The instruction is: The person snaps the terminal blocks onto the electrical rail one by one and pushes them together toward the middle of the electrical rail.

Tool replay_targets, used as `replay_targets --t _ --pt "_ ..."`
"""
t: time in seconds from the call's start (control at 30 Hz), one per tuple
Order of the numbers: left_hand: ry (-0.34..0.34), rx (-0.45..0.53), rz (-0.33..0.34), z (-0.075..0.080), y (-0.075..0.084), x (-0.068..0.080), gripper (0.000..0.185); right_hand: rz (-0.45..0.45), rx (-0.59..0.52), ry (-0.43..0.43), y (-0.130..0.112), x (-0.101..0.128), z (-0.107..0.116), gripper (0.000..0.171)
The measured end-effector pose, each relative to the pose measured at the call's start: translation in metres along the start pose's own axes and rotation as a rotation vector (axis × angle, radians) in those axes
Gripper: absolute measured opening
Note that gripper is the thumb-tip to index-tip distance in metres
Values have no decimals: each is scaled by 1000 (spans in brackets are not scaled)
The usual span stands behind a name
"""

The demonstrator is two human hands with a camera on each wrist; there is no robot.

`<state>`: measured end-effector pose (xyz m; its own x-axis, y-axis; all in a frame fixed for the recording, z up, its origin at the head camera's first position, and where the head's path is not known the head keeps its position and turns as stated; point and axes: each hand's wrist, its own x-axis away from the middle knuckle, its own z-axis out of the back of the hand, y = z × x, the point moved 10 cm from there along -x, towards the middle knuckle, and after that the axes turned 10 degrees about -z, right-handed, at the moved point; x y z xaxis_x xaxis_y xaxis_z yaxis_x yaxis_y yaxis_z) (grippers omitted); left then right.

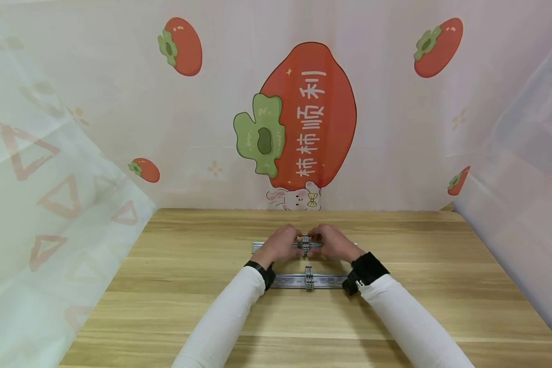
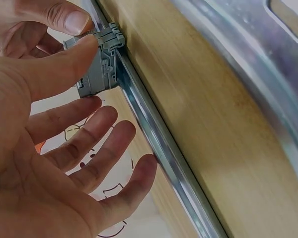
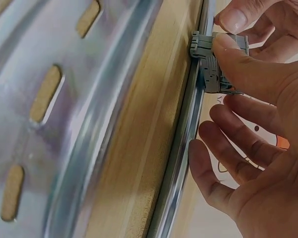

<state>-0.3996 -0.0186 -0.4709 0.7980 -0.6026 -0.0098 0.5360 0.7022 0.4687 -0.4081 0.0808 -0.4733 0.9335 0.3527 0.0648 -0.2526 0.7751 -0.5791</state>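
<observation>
Both hands meet at a small stack of grey DIN-rail terminal blocks (image 1: 305, 246) on the far metal rail (image 1: 257, 247). My left hand (image 1: 282, 243) pinches the stack from the left between thumb and index finger, its other fingers spread beside the rail in the left wrist view. From the right, my right hand (image 1: 335, 243) pinches the same blocks (image 3: 211, 62), thumb on their near side. The blocks sit at the edge of the rail (image 2: 154, 119). Nearer to me, a second stack of terminal blocks (image 1: 309, 279) stands on another rail (image 1: 287, 281).
The near rail has elongated slots and lies parallel to the far one, under the wrists. Both rails are on a wood-grain table (image 1: 165, 306). A cloth (image 1: 386, 153) printed with persimmons hangs behind the table, and pale sheets flank it left and right.
</observation>
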Motion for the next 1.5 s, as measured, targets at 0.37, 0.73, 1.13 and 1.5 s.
replay_targets --t 0.37,0.73,1.13,1.5 --pt "4 -19 -9 0 1 0 49 11 13 9 0 -1 1 46" --pt "21 5 28 1 -5 7 53 17 1 3 4 1 0 55" --pt "71 -107 88 9 -22 27 50 -8 39 39 18 16 10 51" --pt "97 -153 317 32 -69 79 25 -156 233 141 81 54 49 53"
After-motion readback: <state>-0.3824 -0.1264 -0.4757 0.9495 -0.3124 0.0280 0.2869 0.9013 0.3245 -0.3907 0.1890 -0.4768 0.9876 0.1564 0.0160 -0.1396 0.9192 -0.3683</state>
